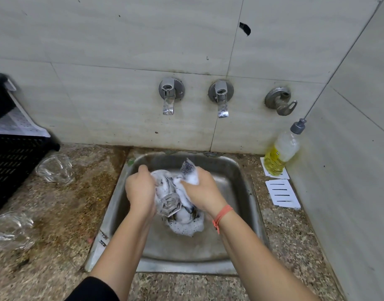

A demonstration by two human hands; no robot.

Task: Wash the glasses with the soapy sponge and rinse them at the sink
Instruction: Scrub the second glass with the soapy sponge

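Over the steel sink (241, 170), my left hand (141, 190) grips a clear glass (167, 196) that lies tilted, its thick base toward me. My right hand (203, 190) holds a foamy sponge (190, 171) pressed against the glass's side. White suds (185, 227) lie in the basin below. Two more clear glasses rest on the counter to the left, one (55, 169) near the sink and one (10, 230) at the left edge.
Two wall taps (169, 98) (221, 101) sit above the sink, with no water running. A yellow soap bottle (281, 153) stands at the right corner beside white cards (282, 193). A black crate (10, 161) occupies the left counter (67, 224).
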